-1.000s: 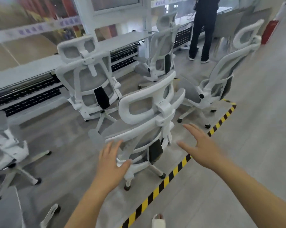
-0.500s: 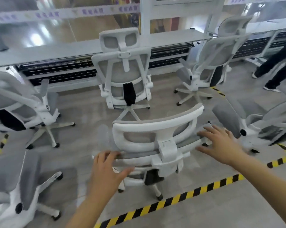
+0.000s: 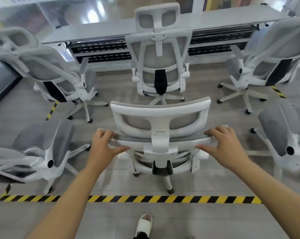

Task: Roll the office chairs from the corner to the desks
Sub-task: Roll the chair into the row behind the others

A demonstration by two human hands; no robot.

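Your left hand (image 3: 101,149) and right hand (image 3: 225,147) grip the backrest of the nearest chair (image 3: 160,109); another chair (image 3: 158,54) stands at 12 o'clock.

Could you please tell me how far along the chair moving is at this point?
Done: one centre chair stands squared up against the desk, apparently placed. In hand: the left hand and right hand both grip the backrest top of the nearest chair, just beyond the striped tape. Left: rolling it to a desk, then probably the angled left chairs and right chairs.
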